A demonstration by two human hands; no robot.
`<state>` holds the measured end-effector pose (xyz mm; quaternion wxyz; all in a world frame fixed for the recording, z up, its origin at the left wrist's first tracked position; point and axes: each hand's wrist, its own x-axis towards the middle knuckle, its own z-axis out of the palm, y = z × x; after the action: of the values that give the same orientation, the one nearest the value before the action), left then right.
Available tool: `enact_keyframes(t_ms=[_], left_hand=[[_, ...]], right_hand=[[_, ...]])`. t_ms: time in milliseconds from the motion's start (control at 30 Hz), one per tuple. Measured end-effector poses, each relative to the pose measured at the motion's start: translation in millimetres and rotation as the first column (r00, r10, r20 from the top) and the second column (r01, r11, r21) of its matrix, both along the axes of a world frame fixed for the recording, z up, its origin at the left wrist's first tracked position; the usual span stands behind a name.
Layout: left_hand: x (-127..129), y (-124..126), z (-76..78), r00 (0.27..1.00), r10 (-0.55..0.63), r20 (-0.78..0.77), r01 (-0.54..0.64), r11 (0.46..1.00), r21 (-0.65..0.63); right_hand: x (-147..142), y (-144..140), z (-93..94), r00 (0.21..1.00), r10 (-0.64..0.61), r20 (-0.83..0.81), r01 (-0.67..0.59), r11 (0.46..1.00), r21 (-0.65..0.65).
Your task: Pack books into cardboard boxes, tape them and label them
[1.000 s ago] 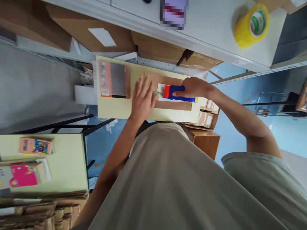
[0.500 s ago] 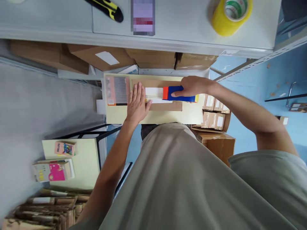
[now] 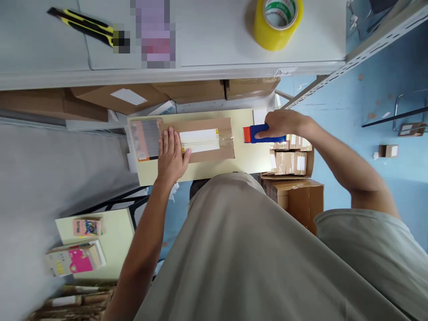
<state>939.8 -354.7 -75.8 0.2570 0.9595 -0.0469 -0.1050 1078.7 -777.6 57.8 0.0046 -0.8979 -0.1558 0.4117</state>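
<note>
Left hand (image 3: 171,156) spread flat on taped box (image 3: 200,140), white label unreadable; right hand (image 3: 284,127) at 3 o'clock gripping tape dispenser (image 3: 259,134)

A pixelated patch (image 3: 153,33) at eleven o'clock hides something on the shelf (image 3: 214,40); the left hand (image 3: 171,154) covers the parcel's (image 3: 207,140) near end

Blue floor (image 3: 374,58), grey shelf (image 3: 214,40), pale yellow table (image 3: 254,156)
</note>
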Motion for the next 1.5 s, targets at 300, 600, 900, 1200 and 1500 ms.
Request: enact_keyframes(t_ms=[300, 600, 900, 1200, 1500], left_hand=[[0, -2, 3.2, 1.0, 0.004, -0.014, -0.004, 1.0, 0.02], [-1, 0, 1.8, 1.0, 0.019, -0.005, -0.018, 0.999, 0.038], [40, -67, 54.5, 0.957, -0.186, 0.224, 0.191, 0.982, 0.0], [175, -149, 110.8, 0.868, -0.28, 0.41, 0.34, 0.937, -0.08], [171, -116, 78.4, 0.93, -0.219, 0.296, 0.291, 0.929, -0.228]], right_hand=[[-18, 32, -29.5, 0.996, -0.022, 0.081, 0.021, 1.0, 0.008], [-59, 65, -56.9, 0.991, 0.02, 0.131, -0.013, 0.998, -0.058], [-39, 51, 16.8, 0.866, -0.153, 0.475, 0.158, 0.987, 0.031], [85, 124, 61.1, 0.66, -0.241, 0.711, 0.115, 0.968, 0.221], [133, 150, -4.4, 0.571, -0.378, 0.729, 0.077, 0.909, 0.41]])
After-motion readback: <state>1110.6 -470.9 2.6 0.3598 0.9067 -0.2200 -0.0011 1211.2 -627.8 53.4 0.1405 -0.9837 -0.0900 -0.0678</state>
